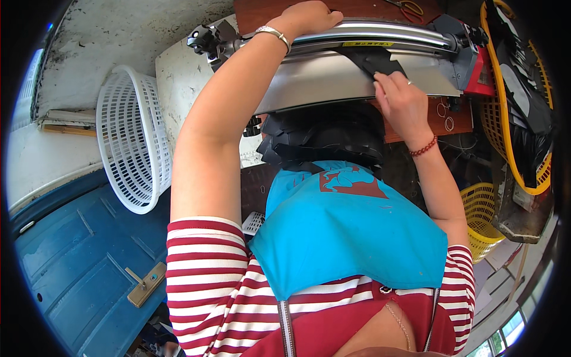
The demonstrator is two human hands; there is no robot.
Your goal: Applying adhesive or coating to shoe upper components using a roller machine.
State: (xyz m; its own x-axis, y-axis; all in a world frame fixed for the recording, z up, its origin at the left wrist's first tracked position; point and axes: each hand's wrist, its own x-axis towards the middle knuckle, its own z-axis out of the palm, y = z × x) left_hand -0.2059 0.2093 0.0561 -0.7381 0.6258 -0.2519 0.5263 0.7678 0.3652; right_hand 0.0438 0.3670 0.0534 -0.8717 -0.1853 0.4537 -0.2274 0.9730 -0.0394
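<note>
In front of me stands a bench machine with long shiny metal rollers and a sloping metal plate. My right hand pinches the near end of a flat black piece between thumb and fingers. That piece lies across the plate, its far end reaching the rollers. Over the rollers, at their far side, is my left hand; its fingers are mostly hidden, so any grip there does not show. Below the plate, several similar black pieces lie heaped by my blue apron.
A white plastic basket stands at the left beside a blue door. At the right, a yellow basket holds black pieces, with another yellow basket lower down. Scissors lie on the brown surface behind the machine.
</note>
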